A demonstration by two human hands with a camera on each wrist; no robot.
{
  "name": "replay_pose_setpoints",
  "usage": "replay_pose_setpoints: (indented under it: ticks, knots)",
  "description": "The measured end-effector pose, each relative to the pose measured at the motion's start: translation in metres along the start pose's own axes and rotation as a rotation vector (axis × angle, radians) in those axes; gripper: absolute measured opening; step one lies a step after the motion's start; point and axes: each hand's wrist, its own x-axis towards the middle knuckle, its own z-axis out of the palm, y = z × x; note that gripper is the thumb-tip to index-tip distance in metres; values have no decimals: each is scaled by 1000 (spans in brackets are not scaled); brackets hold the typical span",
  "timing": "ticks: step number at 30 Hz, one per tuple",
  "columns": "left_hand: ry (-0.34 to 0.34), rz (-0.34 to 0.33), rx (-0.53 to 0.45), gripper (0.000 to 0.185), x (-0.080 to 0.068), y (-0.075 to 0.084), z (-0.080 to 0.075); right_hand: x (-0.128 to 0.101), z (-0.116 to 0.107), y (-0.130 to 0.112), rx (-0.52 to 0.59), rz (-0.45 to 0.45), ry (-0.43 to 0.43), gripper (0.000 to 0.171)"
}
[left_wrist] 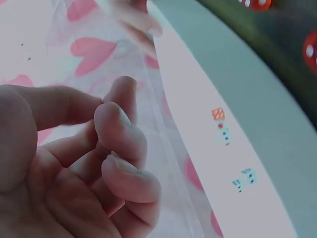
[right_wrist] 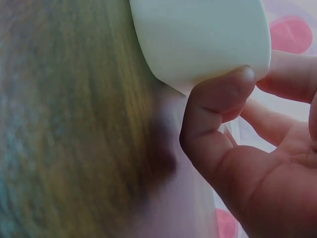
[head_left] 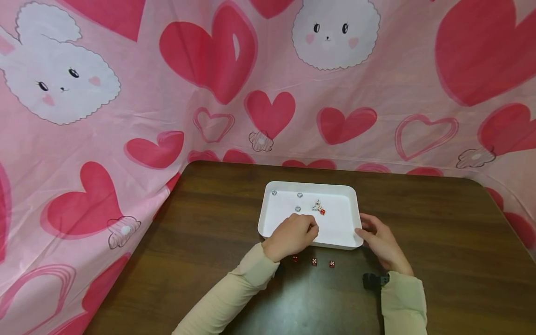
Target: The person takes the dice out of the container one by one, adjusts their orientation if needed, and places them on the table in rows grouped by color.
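The white tray (head_left: 351,218) sits near the middle of the dark wooden tabletop (head_left: 439,223), its long sides parallel to the front edge. It looks like thin moulded plastic: light, fairly stiff, with a smooth rim that could slide under a loose pinch, so the rounded corners are the sensible places to hold it. Inside lie several small dice (head_left: 318,206), some pale, one red, scattered toward the tray's far half. They are hard, tiny and apt to roll, best taken one at a time between fingertip and thumb.

Three red dice (head_left: 313,262) stand in a short row on the tabletop just in front of the tray's near edge.

The right hand (head_left: 383,242) holds the tray's near right corner, thumb pressed against the outer wall (the right wrist view shows this plainly) and fingers over the rim; the wrist lies low on the tabletop.

The left hand (head_left: 292,236) reaches over the tray's near left part, fingers curled inward with thumb and forefinger tips meeting. Whether a die sits in that pinch I cannot tell. Both forearms wear cream sleeves (head_left: 234,293).
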Motion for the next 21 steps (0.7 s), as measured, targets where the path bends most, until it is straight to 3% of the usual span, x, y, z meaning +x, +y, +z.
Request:
replay_pose_setpoints:
  ticks: [10,14,18,21]
  knots:
    - [68,35,-6,18,11,2,-19,0,0,0,2,4,3,57]
    - [104,85,12,18,20,0,-20,0,-1,0,-1,8,2,57]
    - [121,126,-34,16,29,-4,-19,0,-1,0,8,1,8,56]
    - [128,114,-111,15,37,-8,-16,1,0,0,20,-4,11,56]
